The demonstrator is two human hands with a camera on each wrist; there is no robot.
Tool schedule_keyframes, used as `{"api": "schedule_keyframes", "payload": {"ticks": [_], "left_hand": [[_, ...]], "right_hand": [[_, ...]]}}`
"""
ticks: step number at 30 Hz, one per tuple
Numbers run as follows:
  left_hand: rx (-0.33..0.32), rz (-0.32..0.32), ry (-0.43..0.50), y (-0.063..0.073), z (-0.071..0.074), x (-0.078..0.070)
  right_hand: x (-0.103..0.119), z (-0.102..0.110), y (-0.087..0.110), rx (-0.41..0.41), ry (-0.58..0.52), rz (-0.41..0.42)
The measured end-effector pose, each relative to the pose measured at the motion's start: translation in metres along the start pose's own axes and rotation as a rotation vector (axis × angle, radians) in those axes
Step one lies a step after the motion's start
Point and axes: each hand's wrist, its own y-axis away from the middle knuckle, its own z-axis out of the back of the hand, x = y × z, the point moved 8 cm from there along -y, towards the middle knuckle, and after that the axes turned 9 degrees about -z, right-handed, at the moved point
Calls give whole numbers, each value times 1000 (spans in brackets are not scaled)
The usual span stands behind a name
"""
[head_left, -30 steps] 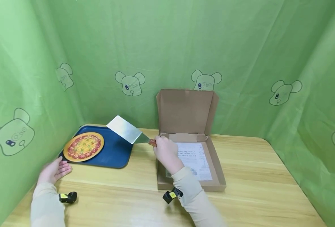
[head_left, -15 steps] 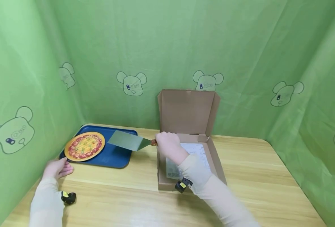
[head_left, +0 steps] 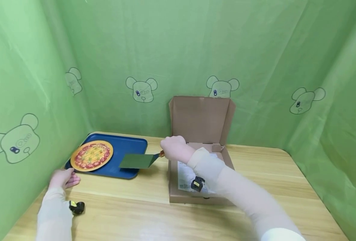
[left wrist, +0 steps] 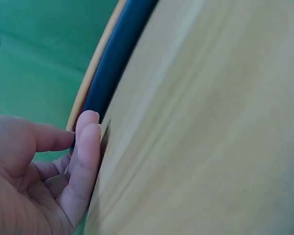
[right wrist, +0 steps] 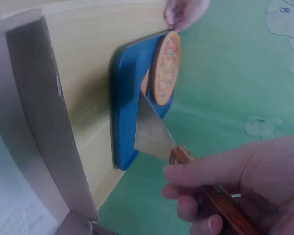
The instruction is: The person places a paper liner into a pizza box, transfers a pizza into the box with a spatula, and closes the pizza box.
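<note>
A wide metal spatula (head_left: 137, 161) with a wooden handle (right wrist: 225, 208) is gripped in my right hand (head_left: 177, 148), fingers wrapped round the handle. Its blade hangs over the right part of a blue tray (head_left: 129, 144), pointing left toward a round toy pizza (head_left: 92, 155). The pizza lies on the tray's left side, apart from the blade in the head view. At the near left corner, my left hand (head_left: 62, 178) pinches the tray's rim between thumb and fingers, as the left wrist view shows closely.
An open cardboard pizza box (head_left: 200, 120) stands right of the tray, lid raised, with printed paper (head_left: 185, 177) inside; my right forearm crosses above it. Green curtains (head_left: 178, 43) enclose the wooden table (head_left: 129, 211) at the back and sides.
The spatula blade has come down and flattened from a raised tilt to low over the tray. My right forearm has swung outward to the right. The left hand keeps its place at the tray corner.
</note>
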Motion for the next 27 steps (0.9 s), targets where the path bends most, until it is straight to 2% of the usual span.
{"api": "schedule_keyframes", "payload": {"ticks": [8, 15, 22, 27], "left_hand": [[23, 10, 19, -1, 0, 0], [46, 42, 17, -1, 1, 4], [51, 54, 25, -2, 0, 4], [63, 58, 30, -2, 1, 2]], "right_hand": [[23, 4, -7, 59, 92, 58], [47, 4, -13, 11, 120, 96], [74, 2, -20, -39, 77, 89], [85, 3, -22, -54, 14, 49]]}}
